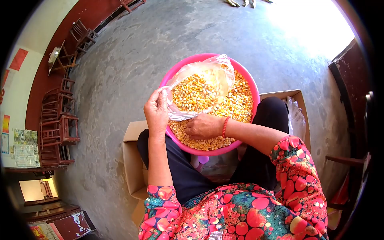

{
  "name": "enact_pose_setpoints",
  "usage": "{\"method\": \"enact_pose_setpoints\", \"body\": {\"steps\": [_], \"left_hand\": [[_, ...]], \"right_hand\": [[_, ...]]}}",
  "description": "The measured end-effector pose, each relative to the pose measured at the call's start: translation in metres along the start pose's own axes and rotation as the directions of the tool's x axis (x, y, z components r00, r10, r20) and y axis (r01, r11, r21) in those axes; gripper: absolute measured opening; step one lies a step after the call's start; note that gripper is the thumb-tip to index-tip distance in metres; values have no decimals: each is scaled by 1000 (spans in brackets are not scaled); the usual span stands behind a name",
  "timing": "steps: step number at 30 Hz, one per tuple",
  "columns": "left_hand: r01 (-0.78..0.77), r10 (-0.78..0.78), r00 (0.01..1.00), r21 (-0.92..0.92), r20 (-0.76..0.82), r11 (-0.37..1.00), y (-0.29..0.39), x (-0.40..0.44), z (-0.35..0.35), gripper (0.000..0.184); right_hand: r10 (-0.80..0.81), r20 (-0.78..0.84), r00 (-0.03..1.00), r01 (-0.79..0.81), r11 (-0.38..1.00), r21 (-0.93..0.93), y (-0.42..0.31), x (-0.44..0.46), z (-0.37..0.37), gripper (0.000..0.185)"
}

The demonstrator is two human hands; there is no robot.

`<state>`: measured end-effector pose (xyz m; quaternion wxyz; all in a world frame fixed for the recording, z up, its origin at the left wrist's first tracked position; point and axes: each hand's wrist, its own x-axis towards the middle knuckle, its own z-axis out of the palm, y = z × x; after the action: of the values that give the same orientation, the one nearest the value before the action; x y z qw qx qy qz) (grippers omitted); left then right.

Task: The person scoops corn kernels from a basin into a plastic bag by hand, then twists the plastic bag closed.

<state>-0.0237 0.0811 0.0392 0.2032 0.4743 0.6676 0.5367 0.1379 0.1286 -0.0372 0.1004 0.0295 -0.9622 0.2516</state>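
A pink basin (255,90) full of yellow corn kernels (240,96) rests between my knees. In it lies a clear plastic bag (224,74), mouth spread wide, with kernels inside. My left hand (157,112) pinches the bag's edge between thumb and fingers at the basin's left rim. Just below the bag's near edge, my right hand (205,126) is low on the kernels with its fingers curled. Its fingertips are partly hidden, so I cannot make out what is in them. A red beaded bracelet (225,127) circles the right wrist.
A cardboard box (134,160) stands by my left leg. Another open box (298,96) at my right holds clear plastic bags (295,118). Wooden chairs (60,120) line the left wall. Animal paws (240,3) show at the top edge, on the concrete floor (120,68).
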Motion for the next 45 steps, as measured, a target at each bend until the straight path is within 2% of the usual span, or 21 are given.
{"method": "enact_pose_setpoints", "body": {"steps": [5,7,8,10,12,14,16,18,20,22,26,27,30,31,32,34,38,40,42,44,45], "left_hand": [[45,-42,998,-62,39,997,6,-1,2,23],[-82,82,996,-16,39,997,-1,0,4,31],[-82,82,996,-17,38,997,-3,1,3,31],[-147,146,987,15,59,989,-2,1,2,38],[-111,112,992,-18,53,994,4,-1,0,39],[-73,75,996,-53,48,996,5,-1,0,39],[-87,87,996,-29,12,996,2,0,0,34],[-93,94,995,-41,29,995,4,0,-1,29],[-99,102,994,-53,49,994,5,-1,-2,26],[-77,82,995,-70,60,995,5,-1,-3,22],[-143,141,989,49,52,988,8,-1,-2,21],[-151,146,987,83,65,985,12,-2,-1,22],[-153,145,986,108,80,982,13,-2,1,24],[-148,141,987,100,80,984,12,-1,1,25],[-147,139,987,102,82,984,12,-1,2,25],[-146,139,987,89,78,985,13,-1,2,25],[-99,86,991,128,102,987,11,-1,-2,24],[-112,107,992,83,63,990,4,0,-1,26],[-131,126,990,101,55,986,0,1,-2,27],[-148,144,989,124,46,981,-3,2,-3,29],[-132,129,991,99,37,986,-4,2,-3,30]], "right_hand": [[145,53,988,-143,989,-36,-5,5,-9,21],[134,-92,987,-134,991,3,-7,7,-17,20],[134,-91,987,-134,991,3,-9,8,-22,20],[154,-282,947,-52,940,338,-15,11,-32,19],[238,-132,962,-102,765,636,-14,12,-44,26],[326,-18,945,-184,577,796,-8,7,-51,30],[547,125,828,-357,342,869,-15,-2,-81,33],[642,10,767,-228,258,939,4,-3,-85,31],[737,7,676,-82,65,994,22,-6,-87,32],[783,-51,621,18,52,999,29,-10,-93,31],[827,-138,545,72,118,990,42,-8,-87,27],[864,-131,486,44,125,991,42,-3,-84,26],[864,-195,464,70,184,980,35,18,-71,25],[748,-250,615,51,279,959,39,19,-67,25],[686,-280,672,35,348,937,38,22,-61,26],[548,-401,734,41,553,832,34,27,-55,26],[489,-407,772,-64,696,715,41,14,-58,25],[575,-24,818,-324,495,806,35,1,-82,23],[574,12,819,-401,557,727,27,-10,-94,21],[335,-35,942,-248,759,603,26,-14,-92,19],[301,1,954,-242,765,597,21,-14,-91,18]]}}
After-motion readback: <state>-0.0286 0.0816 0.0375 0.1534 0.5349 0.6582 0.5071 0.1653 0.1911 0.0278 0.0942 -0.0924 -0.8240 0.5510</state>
